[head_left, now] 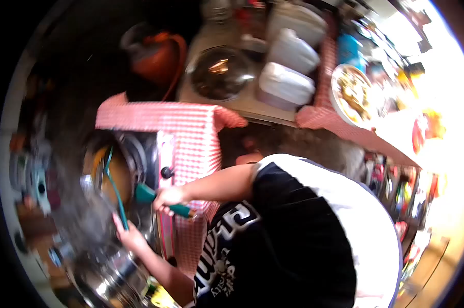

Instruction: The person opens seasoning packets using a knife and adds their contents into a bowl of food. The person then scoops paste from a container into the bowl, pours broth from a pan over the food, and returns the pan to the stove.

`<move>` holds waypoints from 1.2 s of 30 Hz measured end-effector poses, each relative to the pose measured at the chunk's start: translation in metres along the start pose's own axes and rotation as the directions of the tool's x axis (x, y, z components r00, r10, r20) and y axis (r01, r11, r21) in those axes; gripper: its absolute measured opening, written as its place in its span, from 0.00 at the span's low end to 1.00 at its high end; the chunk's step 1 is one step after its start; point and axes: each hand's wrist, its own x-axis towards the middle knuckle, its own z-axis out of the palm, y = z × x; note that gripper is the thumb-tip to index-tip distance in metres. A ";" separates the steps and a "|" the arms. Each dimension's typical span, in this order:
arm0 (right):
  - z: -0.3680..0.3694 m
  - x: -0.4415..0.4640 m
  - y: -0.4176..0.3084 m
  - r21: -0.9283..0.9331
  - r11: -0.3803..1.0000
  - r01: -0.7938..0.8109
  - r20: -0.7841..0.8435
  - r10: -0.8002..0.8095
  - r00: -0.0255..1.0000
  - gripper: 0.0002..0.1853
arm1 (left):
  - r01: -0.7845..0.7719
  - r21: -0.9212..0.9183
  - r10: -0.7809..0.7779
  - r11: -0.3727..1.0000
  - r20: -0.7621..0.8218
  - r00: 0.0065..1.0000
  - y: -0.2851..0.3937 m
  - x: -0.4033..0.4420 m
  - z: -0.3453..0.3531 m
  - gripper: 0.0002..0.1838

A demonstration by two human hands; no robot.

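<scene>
A pan (131, 160) with yellow-brown food in it sits on a stove (152, 149). My right hand (169, 200) is closed around a teal-green handle (183, 211) that seems to belong to the pan; its wider end is near the pan's rim. My left hand (131, 237) grips a long, thin teal cooking utensil (115, 189), whose far end reaches into the food. That end is too blurred to tell its shape. Steam drifts beside the pan, near my left hand.
A red-checked cloth (191, 123) lies around the stove. Below the pan stands a shiny metal pot (106, 277). A glass lid (219, 74), white plastic containers (286, 84) and a bowl of food (340, 95) are on surfaces behind. An orange vessel (157, 59) stands beyond the cloth.
</scene>
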 end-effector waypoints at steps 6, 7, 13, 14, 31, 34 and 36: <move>0.011 0.015 0.000 -0.040 0.999 -0.016 -0.227 0.006 0.974 0.06 | 0.001 0.124 -0.002 0.992 0.006 1.000 0.009 0.006 0.000 0.31; 0.016 0.014 -0.001 -0.076 0.997 -0.006 -0.267 -0.015 0.964 0.08 | 0.007 0.144 -0.011 0.989 0.030 0.999 0.007 0.008 -0.003 0.31; 0.013 0.005 -0.011 -0.372 0.926 -0.058 -0.482 -0.139 0.865 0.27 | -0.011 0.230 -0.011 0.973 0.094 0.995 0.005 0.019 -0.008 0.29; 0.015 -0.006 -0.015 -0.393 0.919 -0.042 -0.476 -0.164 0.864 0.29 | -0.029 0.227 0.008 0.973 0.093 0.996 0.004 0.018 -0.010 0.28; -0.028 -0.169 0.008 -0.382 0.923 -0.040 -0.520 -0.179 0.835 0.20 | -0.614 -0.172 0.583 0.771 -0.199 0.788 0.094 -0.060 -0.019 0.17; -0.056 -0.167 0.019 -0.443 0.896 0.007 -0.498 -0.253 0.829 0.13 | -0.602 -0.185 0.574 0.776 -0.187 0.797 0.080 -0.077 -0.017 0.18; -0.045 -0.183 0.011 -0.459 0.888 0.030 -0.564 -0.317 0.762 0.09 | -0.490 -0.469 0.445 0.735 -0.211 0.870 0.019 -0.077 0.024 0.19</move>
